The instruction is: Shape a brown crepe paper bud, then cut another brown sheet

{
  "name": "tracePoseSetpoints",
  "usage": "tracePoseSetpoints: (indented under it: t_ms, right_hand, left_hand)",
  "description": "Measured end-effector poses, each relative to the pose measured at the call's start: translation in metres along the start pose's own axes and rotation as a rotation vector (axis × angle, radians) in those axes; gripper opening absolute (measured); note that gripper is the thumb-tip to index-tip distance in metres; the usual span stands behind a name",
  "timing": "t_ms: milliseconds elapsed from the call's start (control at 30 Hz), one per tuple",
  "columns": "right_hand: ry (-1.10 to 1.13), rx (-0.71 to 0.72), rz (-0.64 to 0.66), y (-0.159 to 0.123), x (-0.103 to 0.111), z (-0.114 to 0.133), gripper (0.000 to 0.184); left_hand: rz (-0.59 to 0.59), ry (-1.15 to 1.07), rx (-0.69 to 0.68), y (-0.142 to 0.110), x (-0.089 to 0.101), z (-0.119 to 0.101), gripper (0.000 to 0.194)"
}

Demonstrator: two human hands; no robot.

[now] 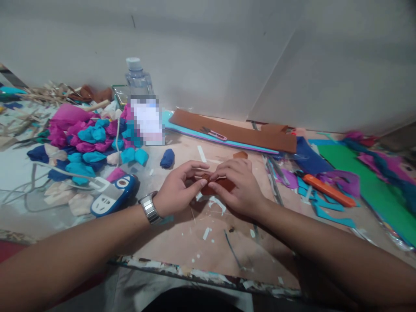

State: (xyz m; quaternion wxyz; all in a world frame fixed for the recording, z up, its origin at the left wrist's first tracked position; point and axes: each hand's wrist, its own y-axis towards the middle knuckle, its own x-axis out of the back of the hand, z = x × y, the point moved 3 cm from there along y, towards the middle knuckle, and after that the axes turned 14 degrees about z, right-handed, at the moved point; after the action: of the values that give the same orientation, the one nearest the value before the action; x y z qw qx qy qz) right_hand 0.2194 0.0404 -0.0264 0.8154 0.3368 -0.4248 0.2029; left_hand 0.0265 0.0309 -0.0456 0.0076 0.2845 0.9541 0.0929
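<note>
Both hands meet over the middle of the table, fingertips pinched on a small piece of brown crepe-like paper (219,186). My left hand (182,186), with a metal watch on its wrist, is closed at the paper's left end. My right hand (238,184) curls over the paper from the right, thumb and fingers together on it. The fingers partly hide the paper's shape. Just beyond them lies another brown scrap (240,155). A dark blue crumpled ball (167,159) sits to the left of my left hand.
At left, crumpled paper balls (92,132) pile beside a blue-and-white power strip (114,195) with a cable. Behind stands a clear bottle (139,80). Small snips (213,133) rest on a brown sheet stack (234,128). An orange cutter (329,190) lies right, near green sheets (367,173).
</note>
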Motion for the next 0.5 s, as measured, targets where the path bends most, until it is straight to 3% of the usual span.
tracePoseSetpoints:
  t_ms: [500]
  right_hand:
    - [-0.041,0.016,-0.024,0.0018,0.0003,-0.0001,0.01]
  left_hand:
    - [0.033,-0.005,0.001,-0.0001,-0.0019,-0.0005,0.027]
